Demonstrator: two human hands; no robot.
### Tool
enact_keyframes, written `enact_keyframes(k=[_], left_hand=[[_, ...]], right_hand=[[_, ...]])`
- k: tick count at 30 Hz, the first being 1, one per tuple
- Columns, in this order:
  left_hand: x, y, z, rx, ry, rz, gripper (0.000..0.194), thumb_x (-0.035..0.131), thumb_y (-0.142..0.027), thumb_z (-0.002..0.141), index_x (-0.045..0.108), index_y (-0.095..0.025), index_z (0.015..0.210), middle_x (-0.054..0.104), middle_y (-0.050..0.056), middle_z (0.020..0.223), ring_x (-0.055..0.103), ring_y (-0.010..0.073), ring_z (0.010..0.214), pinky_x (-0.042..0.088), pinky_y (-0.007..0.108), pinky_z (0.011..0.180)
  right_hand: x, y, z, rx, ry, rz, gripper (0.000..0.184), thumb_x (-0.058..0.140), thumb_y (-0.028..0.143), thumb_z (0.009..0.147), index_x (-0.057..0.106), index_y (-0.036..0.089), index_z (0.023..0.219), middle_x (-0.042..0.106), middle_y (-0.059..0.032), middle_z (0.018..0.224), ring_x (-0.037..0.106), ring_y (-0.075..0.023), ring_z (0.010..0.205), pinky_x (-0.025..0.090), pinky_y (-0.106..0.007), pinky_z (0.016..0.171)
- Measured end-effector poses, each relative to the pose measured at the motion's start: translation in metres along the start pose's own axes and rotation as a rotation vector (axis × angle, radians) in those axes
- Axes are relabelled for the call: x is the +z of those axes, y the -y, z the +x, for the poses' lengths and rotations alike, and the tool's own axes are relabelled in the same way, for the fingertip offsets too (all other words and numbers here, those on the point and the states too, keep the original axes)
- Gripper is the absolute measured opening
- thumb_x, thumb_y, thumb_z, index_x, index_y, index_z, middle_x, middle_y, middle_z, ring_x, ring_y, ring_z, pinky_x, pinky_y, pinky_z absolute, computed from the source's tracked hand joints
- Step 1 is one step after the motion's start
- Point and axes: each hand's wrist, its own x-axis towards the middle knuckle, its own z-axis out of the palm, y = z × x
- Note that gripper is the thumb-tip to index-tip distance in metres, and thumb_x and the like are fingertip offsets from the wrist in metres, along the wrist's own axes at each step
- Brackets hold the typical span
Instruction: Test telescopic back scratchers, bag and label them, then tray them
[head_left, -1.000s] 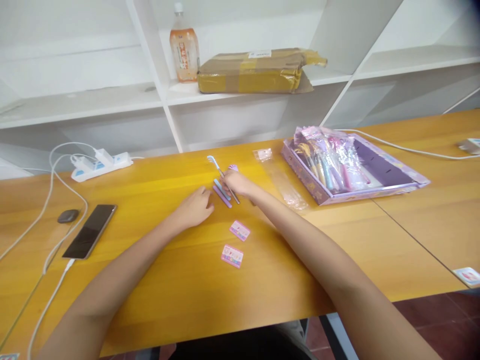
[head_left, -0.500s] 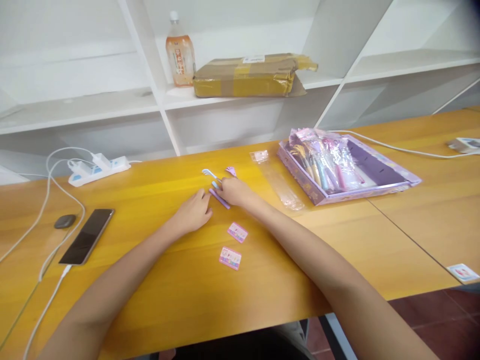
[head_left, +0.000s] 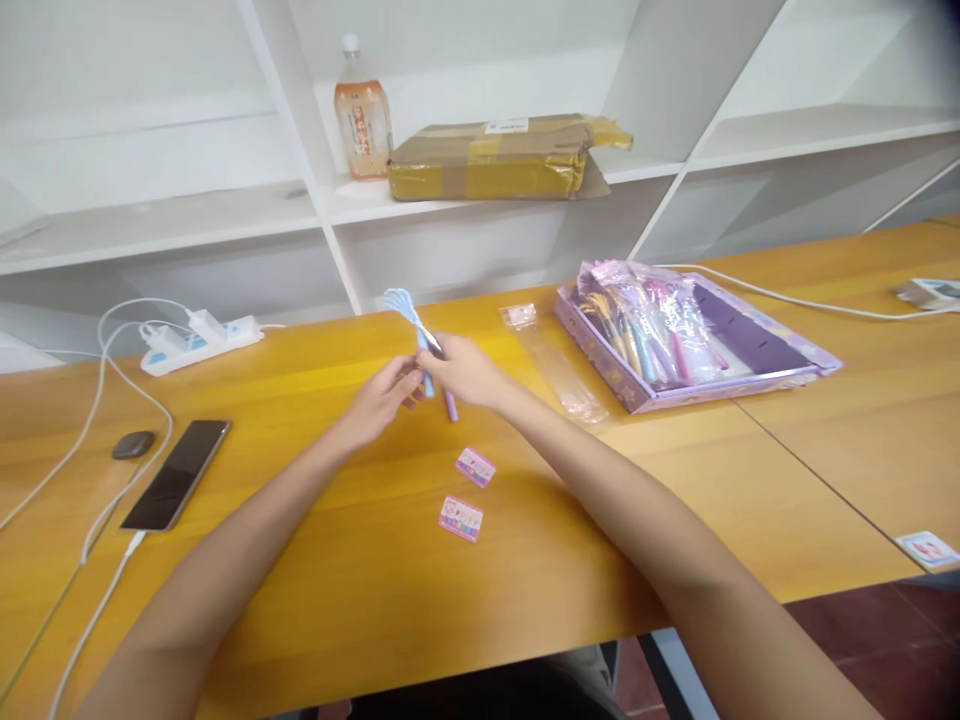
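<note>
The right hand pinches a light-blue back scratcher over the desk, its clawed head pointing away from the person; a purple stick projects below this hand. The left hand, fingers curled, lies at the scratcher's lower end; whether it grips cannot be told. Two pink cards lie nearer the person.

My right hand grips a blue back scratcher, claw end up, with a purple handle poking out below. My left hand is at the scratcher's lower end; whether it grips, I can't tell. Two pink cards lie nearer me, and a clear sleeve lies beside a purple box.
</note>
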Motion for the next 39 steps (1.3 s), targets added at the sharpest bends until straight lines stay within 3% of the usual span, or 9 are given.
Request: enact_keyframes(k=[4,7,10,14,18,22,28,33,39], left_hand=[[0.006,-0.01,-0.003,0.032,0.018,-0.195,0.044,0.073,-0.056,0.093,0.056,-0.02,0.112,0.068,0.003,0.093,0.067,0.0162,0.075,0.056,0.031,0.071],[0.008,-0.014,-0.006,-0.018,0.005,-0.21,0.029,0.066,-0.046,0.096,0.057,-0.02,0.104,0.068,0.001,0.085,0.067,0.0158,0.071,0.056,0.031,0.071],[0.007,-0.018,-0.009,-0.045,-0.026,-0.168,0.011,0.055,-0.029,0.095,0.058,-0.02,0.1,0.068,0.002,0.088,0.068,0.0167,0.077,0.057,0.032,0.075],[0.005,-0.016,-0.012,-0.049,-0.037,0.024,0.012,0.046,-0.021,0.095,0.058,-0.022,0.096,0.063,0.0,0.081,0.062,0.0164,0.074,0.052,0.032,0.072],[0.006,-0.011,-0.015,-0.019,-0.028,0.179,0.023,0.044,-0.033,0.106,0.056,-0.024,0.089,0.049,-0.003,0.071,0.048,0.0159,0.065,0.042,0.03,0.063],[0.009,-0.011,-0.017,0.024,0.007,0.201,0.047,0.038,-0.056,0.111,0.055,-0.023,0.083,0.052,0.0,0.079,0.048,0.0167,0.069,0.041,0.03,0.063],[0.009,-0.016,-0.019,0.036,0.073,0.292,0.051,0.034,-0.061,0.113,0.053,-0.023,0.084,0.049,-0.001,0.076,0.047,0.0163,0.067,0.035,0.031,0.064],[0.009,-0.018,-0.019,0.04,0.085,0.304,0.047,0.034,-0.059,0.113,0.047,-0.023,0.086,0.047,-0.002,0.076,0.045,0.0161,0.067,0.035,0.031,0.066],[0.008,-0.017,-0.019,0.064,0.025,0.271,0.046,0.034,-0.061,0.112,0.044,-0.024,0.086,0.047,-0.002,0.077,0.043,0.016,0.067,0.035,0.031,0.064]], right_hand=[[0.01,0.011,-0.013,-0.062,-0.034,0.094,0.036,0.047,0.049,0.11,0.053,0.022,0.086,0.064,0.0008,0.066,0.05,-0.0115,0.048,0.034,-0.023,0.049],[0.006,0.009,-0.009,-0.092,-0.118,0.183,0.047,0.044,0.056,0.112,0.05,0.022,0.08,0.056,0.0022,0.063,0.048,-0.0109,0.05,0.035,-0.023,0.051],[-0.003,0.006,0.002,-0.09,-0.218,0.431,0.043,0.052,0.051,0.11,0.046,0.023,0.078,0.05,0.0045,0.066,0.048,-0.0093,0.055,0.04,-0.021,0.056],[-0.016,0.006,0.008,-0.042,-0.118,0.83,0.051,0.064,0.053,0.102,0.033,0.025,0.072,0.032,0.0096,0.059,0.029,-0.0071,0.047,0.029,-0.021,0.047],[-0.027,0.005,0.006,-0.044,-0.165,0.97,0.065,0.06,0.065,0.1,0.018,0.027,0.069,0.013,0.0108,0.053,0.013,-0.0087,0.044,0.017,-0.025,0.041],[-0.043,0.001,0.008,-0.109,-0.26,0.983,0.064,0.058,0.073,0.1,0.025,0.028,0.067,0.011,0.0107,0.05,0.015,-0.0099,0.04,0.019,-0.027,0.038],[-0.06,-0.002,0.006,-0.178,-0.337,1.036,0.058,0.051,0.069,0.105,0.032,0.028,0.068,0.009,0.01,0.051,0.016,-0.0104,0.039,0.02,-0.027,0.037],[-0.061,0.008,-0.001,-0.147,-0.387,1.025,0.055,0.046,0.07,0.106,0.037,0.028,0.072,0.016,0.0081,0.052,0.032,-0.0128,0.042,0.03,-0.026,0.04],[-0.056,0.024,-0.003,-0.226,-0.431,0.873,0.047,0.054,0.073,0.101,0.055,0.027,0.09,0.053,0.001,0.069,0.07,-0.0175,0.08,0.054,-0.027,0.062]])
